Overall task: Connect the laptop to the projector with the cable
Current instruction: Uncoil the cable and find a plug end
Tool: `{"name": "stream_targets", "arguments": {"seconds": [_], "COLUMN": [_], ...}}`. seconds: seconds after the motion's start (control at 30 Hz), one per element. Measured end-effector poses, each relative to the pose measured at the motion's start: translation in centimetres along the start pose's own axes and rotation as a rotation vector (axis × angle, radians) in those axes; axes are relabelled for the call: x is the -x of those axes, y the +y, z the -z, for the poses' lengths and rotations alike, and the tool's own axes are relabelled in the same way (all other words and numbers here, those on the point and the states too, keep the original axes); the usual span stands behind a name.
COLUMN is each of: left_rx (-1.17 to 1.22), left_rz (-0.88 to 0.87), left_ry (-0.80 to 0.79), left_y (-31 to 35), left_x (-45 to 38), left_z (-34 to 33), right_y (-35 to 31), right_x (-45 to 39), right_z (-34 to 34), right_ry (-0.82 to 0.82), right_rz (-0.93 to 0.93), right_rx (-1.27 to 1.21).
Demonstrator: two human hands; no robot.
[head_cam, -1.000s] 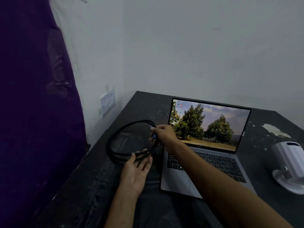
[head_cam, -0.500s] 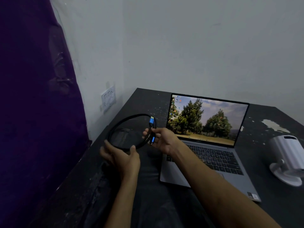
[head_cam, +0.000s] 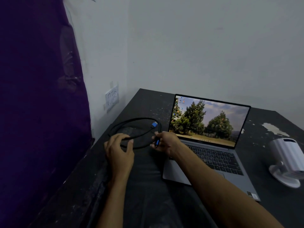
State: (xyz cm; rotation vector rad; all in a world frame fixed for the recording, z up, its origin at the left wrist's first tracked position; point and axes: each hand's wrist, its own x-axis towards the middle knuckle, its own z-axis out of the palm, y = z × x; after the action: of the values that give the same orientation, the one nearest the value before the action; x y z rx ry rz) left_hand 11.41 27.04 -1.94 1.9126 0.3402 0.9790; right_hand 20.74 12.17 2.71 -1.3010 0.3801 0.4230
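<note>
From the head view, the person stands at a dark bench (head_cam: 148, 186) pushed into a corner, with the cable (head_cam: 131, 120) coiled in a loose loop at about 10 o'clock from the open laptop (head_cam: 213, 155). The left hand (head_cam: 119, 152) is curled over the near side of the coil, fingers closed around the strands. The right hand (head_cam: 166, 142) pinches one blue plug (head_cam: 157, 142) just off the laptop's left edge, while the other blue plug (head_cam: 154, 124) sticks up free from the far side of the loop. The white projector (head_cam: 286, 160) sits well apart, at 3 o'clock from the laptop, near the bench's right side.

I'd say this is the sorting-out step: the cable is in hand but nothing is plugged in yet. Next, I reckon, the coil wants shaking loose so one plug can reach a port on the laptop's side and the other can stretch across to the projector; which ports suit it I can't make out from here
</note>
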Motion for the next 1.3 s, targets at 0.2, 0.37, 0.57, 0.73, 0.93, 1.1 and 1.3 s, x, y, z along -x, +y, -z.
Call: {"name": "stream_targets", "arguments": {"seconds": [0.2,0.37,0.57,0.73,0.93,1.1,1.3], "left_rx": [0.060,0.048,0.016,0.001,-0.055,-0.102,-0.060], "left_rz": [0.098,0.135,0.163,0.168,0.128,-0.081,-0.287], "left_ry": [-0.132,-0.298,-0.336,-0.333,-0.277,-0.304,-0.416], "left_y": [-1.9,-2.6,-2.3,-2.4,-1.6,1.9,4.4], "left_x": [-0.9,-1.2,-0.9,-0.9,-0.4,0.2,3.6], "left_z": [2.0,2.4,1.8,1.6,0.8,-0.5,-3.7], "right_y": [-0.5,-2.2,-2.9,-0.7,0.6,2.0,2.9], "right_x": [-2.2,-2.6,-1.9,0.4,2.3,3.2,4.8], "right_z": [-1.4,-2.6,-0.2,4.6,6.6,5.8,5.7], "right_ry": [0.245,0.011,-0.036,-0.181,-0.101,0.019,0.074], "right_rz": [0.155,0.118,0.473,0.726,0.931,1.016,1.023], "right_rx": [0.044,-0.033,0.947,1.216,1.106,1.039,0.986]}}
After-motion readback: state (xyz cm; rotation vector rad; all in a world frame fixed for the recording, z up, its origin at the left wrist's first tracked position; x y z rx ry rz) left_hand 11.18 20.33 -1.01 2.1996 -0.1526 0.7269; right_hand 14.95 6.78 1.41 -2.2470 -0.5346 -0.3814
